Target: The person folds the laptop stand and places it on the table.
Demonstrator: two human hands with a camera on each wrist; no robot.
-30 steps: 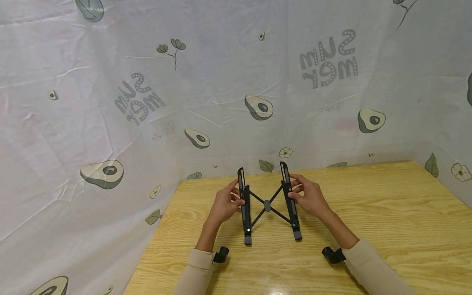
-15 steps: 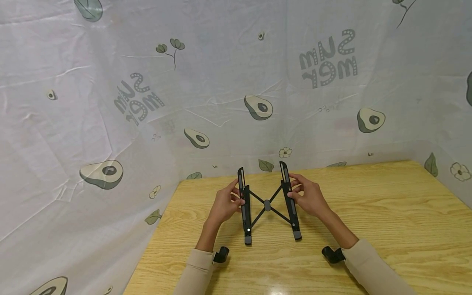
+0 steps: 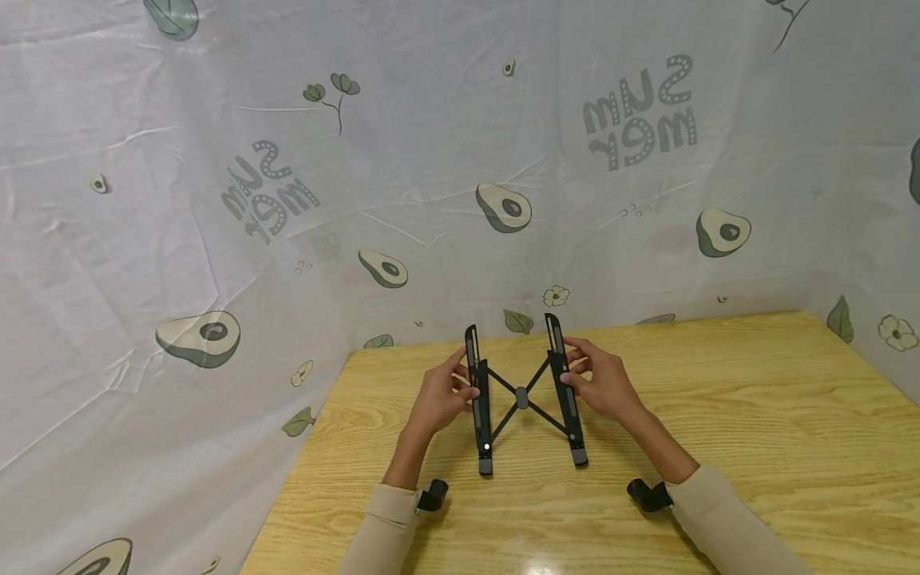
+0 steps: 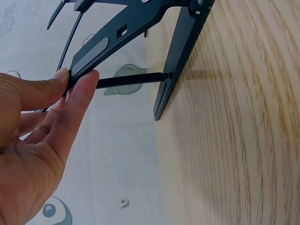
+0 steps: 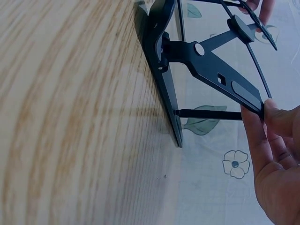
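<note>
A black folding stand [image 3: 522, 397] with two long rails and crossed links sits on the wooden table [image 3: 755, 415]. My left hand [image 3: 444, 396] pinches the left rail [image 4: 93, 54] between thumb and fingertips. My right hand [image 3: 602, 385] pinches the right rail [image 5: 234, 86] the same way. The rails stand apart, joined by the X-shaped links with a round hub [image 3: 522, 398] in the middle. Both rails' lower bars rest on the tabletop [image 5: 168, 93].
A white cloth printed with avocados and lettering [image 3: 287, 200] hangs behind and to the left of the table, close behind the stand. Bare wood stretches to the right [image 3: 791, 447] and toward me. Small black wrist cameras [image 3: 431, 495] sit at my sleeves.
</note>
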